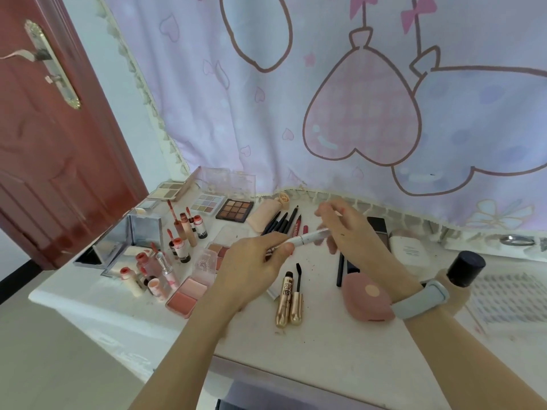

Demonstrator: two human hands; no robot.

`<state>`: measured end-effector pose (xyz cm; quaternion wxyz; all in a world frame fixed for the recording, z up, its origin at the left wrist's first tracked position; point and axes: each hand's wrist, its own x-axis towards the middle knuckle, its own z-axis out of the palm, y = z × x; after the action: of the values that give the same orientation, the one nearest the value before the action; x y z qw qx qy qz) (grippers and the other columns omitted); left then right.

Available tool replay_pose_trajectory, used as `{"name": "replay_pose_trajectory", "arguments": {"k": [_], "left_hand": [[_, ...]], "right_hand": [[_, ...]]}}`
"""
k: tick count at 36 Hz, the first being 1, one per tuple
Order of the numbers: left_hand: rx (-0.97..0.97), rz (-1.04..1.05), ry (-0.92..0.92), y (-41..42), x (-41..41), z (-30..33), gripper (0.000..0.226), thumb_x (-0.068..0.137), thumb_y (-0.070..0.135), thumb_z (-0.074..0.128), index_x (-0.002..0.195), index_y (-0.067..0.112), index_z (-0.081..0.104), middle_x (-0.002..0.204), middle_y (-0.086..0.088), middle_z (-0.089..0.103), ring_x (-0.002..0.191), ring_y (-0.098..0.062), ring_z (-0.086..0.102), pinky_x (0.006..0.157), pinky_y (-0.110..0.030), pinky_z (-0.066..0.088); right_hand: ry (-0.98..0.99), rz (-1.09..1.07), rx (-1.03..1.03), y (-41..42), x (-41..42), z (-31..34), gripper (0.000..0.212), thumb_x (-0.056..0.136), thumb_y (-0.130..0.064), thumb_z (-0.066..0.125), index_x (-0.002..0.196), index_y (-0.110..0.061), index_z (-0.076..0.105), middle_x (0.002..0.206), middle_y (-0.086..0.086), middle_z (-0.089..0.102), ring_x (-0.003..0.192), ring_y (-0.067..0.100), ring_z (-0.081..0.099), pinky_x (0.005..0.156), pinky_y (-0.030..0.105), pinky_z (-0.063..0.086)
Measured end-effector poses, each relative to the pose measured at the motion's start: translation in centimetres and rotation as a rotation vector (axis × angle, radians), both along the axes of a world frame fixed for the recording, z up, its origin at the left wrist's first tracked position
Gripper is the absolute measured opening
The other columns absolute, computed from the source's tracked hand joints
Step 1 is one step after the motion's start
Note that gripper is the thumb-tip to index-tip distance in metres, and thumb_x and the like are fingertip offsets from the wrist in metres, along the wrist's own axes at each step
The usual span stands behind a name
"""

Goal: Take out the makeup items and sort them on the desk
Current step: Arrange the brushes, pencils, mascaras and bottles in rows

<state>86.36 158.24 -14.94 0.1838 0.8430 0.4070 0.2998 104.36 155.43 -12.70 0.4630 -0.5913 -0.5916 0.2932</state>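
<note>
Both hands hold one white cosmetic pen (307,238) above the counter (325,344); the left hand (254,261) pinches its near end; the right hand (346,229) grips its far end; the gold mascara tube (284,303) lies just below the pen, the pencils (281,221) just behind it.

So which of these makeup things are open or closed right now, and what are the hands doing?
White pen: held level above the desk by both hands.
Left hand: grips one end of the pen.
Right hand: pinches the other end.
Gold mascara: open, wand lying beside the tube.
Brown palette: open.
Pastel palette: open.
Pink case: closed.
</note>
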Motion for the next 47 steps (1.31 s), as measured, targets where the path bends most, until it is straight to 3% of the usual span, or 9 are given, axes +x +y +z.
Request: {"name": "replay_pose_trajectory", "arguments": {"k": [5, 8, 10, 15, 19, 23, 29, 37, 47], "left_hand": [[0.039, -0.014, 0.034, -1.3, -0.1, 0.1, 0.046, 0.089, 0.051, 0.036, 0.107, 0.022, 0.067, 0.069, 0.001, 0.062, 0.063, -0.016, 0.056, 0.059, -0.032, 0.044], [0.036, 0.028, 0.039, -1.4, -0.6, 0.1, 0.033, 0.096, 0.042, 0.044, 0.107, 0.02, 0.066, 0.069, -0.001, 0.062, 0.065, -0.018, 0.056, 0.061, -0.035, 0.045], [0.056, 0.06, 0.065, -1.3, -0.9, 0.0, 0.029, 0.096, 0.04, 0.045, 0.105, 0.022, 0.066, 0.069, 0.001, 0.062, 0.065, -0.017, 0.056, 0.06, -0.033, 0.044], [0.129, 0.081, 0.134, -1.1, -1.4, 0.0, 0.031, 0.096, 0.043, 0.042, 0.096, 0.023, 0.066, 0.07, 0.005, 0.061, 0.059, -0.011, 0.051, 0.054, -0.028, 0.04], [0.135, 0.077, 0.216, -1.1, -1.5, 0.4, 0.026, 0.096, 0.041, 0.044, 0.1, 0.026, 0.065, 0.079, 0.005, 0.063, 0.069, -0.014, 0.054, 0.055, -0.02, 0.035], [0.115, 0.102, 0.264, -1.0, -1.7, 0.8, 0.026, 0.095, 0.043, 0.044, 0.096, 0.028, 0.064, 0.07, 0.004, 0.061, 0.069, -0.015, 0.056, 0.057, -0.028, 0.04], [0.038, 0.14, 0.334, -1.3, -1.5, 1.7, 0.032, 0.095, 0.047, 0.04, 0.093, 0.027, 0.064, 0.062, 0.002, 0.055, 0.068, -0.017, 0.055, 0.058, -0.031, 0.039], [-0.462, 0.118, -0.004, -0.9, -2.5, 2.3, 0.039, 0.097, 0.038, 0.044, 0.079, 0.016, 0.071, 0.049, 0.008, 0.038, 0.036, -0.001, 0.035, 0.051, -0.025, 0.025], [-0.462, 0.095, -0.095, -0.6, -3.2, 2.1, 0.043, 0.098, 0.038, 0.04, 0.071, 0.015, 0.064, 0.038, 0.011, 0.035, 0.037, -0.003, 0.03, 0.053, -0.027, 0.025]], "right_hand": [[-0.234, 0.033, -0.066, 0.1, -0.2, -0.4, 0.029, 0.1, -0.021, 0.036, 0.088, -0.013, 0.062, 0.063, -0.004, 0.046, 0.057, 0.013, 0.043, 0.063, 0.036, 0.044], [-0.181, 0.123, 0.008, -0.1, -0.1, -1.0, 0.022, 0.099, -0.013, 0.037, 0.108, -0.028, 0.051, 0.074, -0.004, 0.046, 0.065, 0.017, 0.042, 0.062, 0.031, 0.041], [-0.18, 0.2, 0.034, -0.3, 0.2, -1.4, 0.036, 0.097, -0.006, 0.04, 0.118, -0.035, 0.045, 0.088, -0.005, 0.047, 0.076, 0.019, 0.047, 0.065, 0.023, 0.042], [-0.385, 0.207, 0.009, -0.2, 0.1, -1.7, 0.035, 0.099, -0.013, 0.038, 0.13, -0.022, 0.051, 0.099, -0.007, 0.053, 0.084, 0.015, 0.054, 0.068, 0.012, 0.04], [-0.692, 0.244, 0.003, -0.1, 0.0, -1.7, 0.032, 0.101, -0.02, 0.034, 0.125, -0.017, 0.055, 0.099, -0.003, 0.052, 0.082, 0.012, 0.048, 0.072, 0.02, 0.035], [-0.671, 0.234, 0.078, -0.2, 0.3, -2.1, 0.026, 0.098, -0.018, 0.045, 0.119, -0.019, 0.06, 0.095, -0.012, 0.043, 0.078, 0.003, 0.043, 0.073, 0.013, 0.033], [-0.798, 0.122, 0.332, -0.4, 0.6, -2.8, 0.022, 0.087, -0.02, 0.053, 0.101, -0.016, 0.069, 0.091, -0.002, 0.062, 0.08, 0.017, 0.049, 0.071, 0.03, 0.043], [-0.741, -0.008, 0.318, -1.1, 2.0, -2.4, 0.017, 0.087, -0.003, 0.061, 0.102, -0.005, 0.069, 0.099, 0.009, 0.06, 0.08, 0.026, 0.059, 0.072, 0.034, 0.05], [-0.748, -0.153, 0.377, -0.4, 2.5, -2.2, 0.012, 0.086, -0.001, 0.061, 0.095, -0.004, 0.068, 0.095, 0.01, 0.058, 0.075, 0.026, 0.06, 0.065, 0.031, 0.049]]}}
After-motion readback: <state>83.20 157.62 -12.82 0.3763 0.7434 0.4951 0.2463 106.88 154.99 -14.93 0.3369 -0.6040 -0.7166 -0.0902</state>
